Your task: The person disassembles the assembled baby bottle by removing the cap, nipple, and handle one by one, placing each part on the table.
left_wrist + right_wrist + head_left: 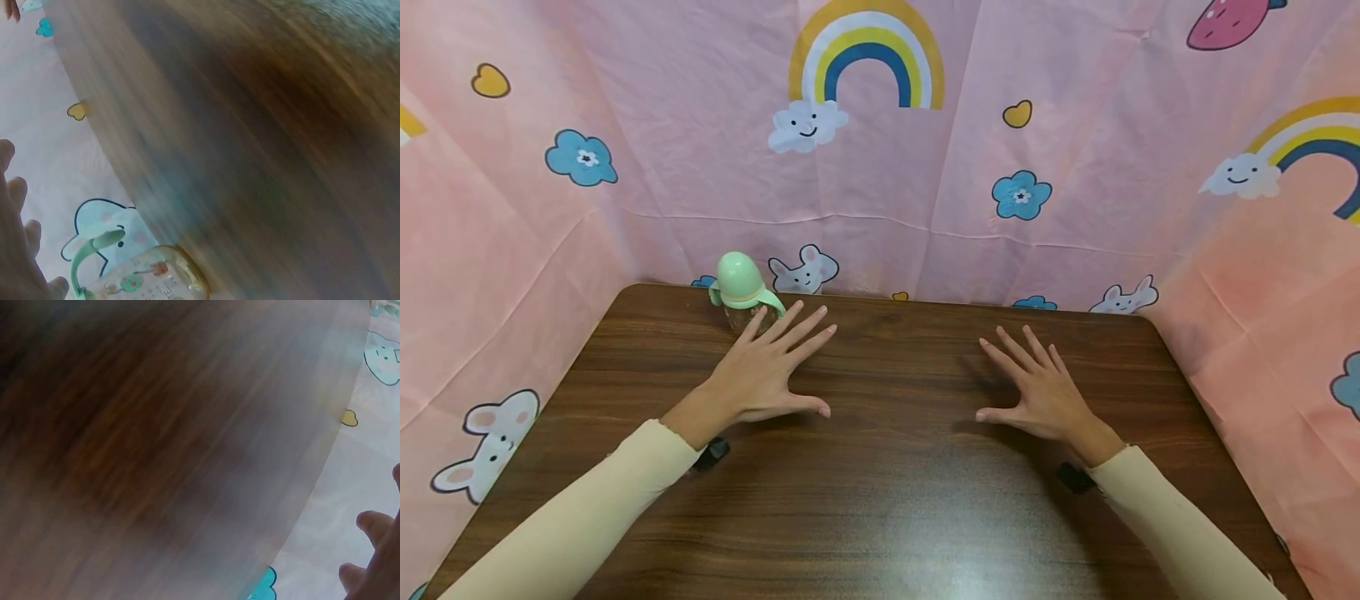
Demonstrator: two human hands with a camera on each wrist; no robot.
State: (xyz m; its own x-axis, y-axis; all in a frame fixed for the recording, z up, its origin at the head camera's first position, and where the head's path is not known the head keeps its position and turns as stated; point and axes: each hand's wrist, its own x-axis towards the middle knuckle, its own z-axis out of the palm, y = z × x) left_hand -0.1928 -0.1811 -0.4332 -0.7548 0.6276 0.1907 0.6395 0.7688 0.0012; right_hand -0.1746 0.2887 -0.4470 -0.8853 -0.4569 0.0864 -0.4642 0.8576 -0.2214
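Standing upright just beyond my left grip (756, 382), the bottle (739, 282) lies well apart from my right grip (1047, 393); both released.

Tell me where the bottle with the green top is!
In the head view, the bottle stands on the left side of the table, near its back edge, just beyond the left hand and just left of a printed bunny.

Head view overlooks table (895, 467); wrist views seem closer.
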